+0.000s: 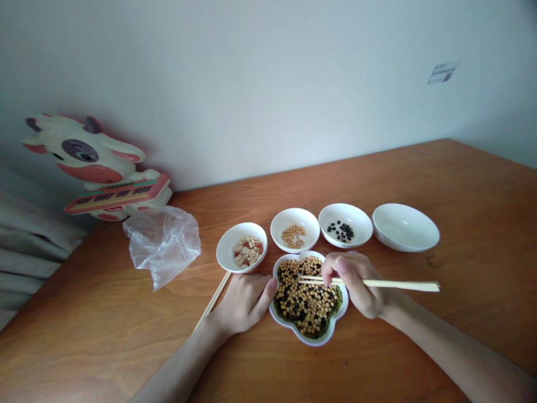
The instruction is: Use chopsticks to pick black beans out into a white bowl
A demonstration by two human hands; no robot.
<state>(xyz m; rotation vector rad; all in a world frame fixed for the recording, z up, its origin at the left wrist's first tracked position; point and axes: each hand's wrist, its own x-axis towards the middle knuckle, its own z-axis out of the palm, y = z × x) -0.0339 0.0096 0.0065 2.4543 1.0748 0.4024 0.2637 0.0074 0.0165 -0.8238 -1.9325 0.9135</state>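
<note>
My right hand [356, 285] is closed round a pair of wooden chopsticks [398, 284], whose tips reach into a flower-shaped white bowl [292, 330] full of mixed yellow, black and green beans [306, 302]. My left hand [245, 302] rests on the table against the bowl's left rim, fingers curled, thumb touching the rim. A second pair of chopsticks [216, 296] lies partly under my left hand. Behind the mixed bowl stand small white bowls: one with pale seeds and red bits [241, 247], one with yellow beans [295, 228], one with black beans [345, 224].
An empty white bowl [405, 226] stands at the right end of the row. A crumpled clear plastic bag [161, 240] lies to the left. A cow-shaped toy [96, 168] sits at the wooden table's [461, 184] back left corner against the wall.
</note>
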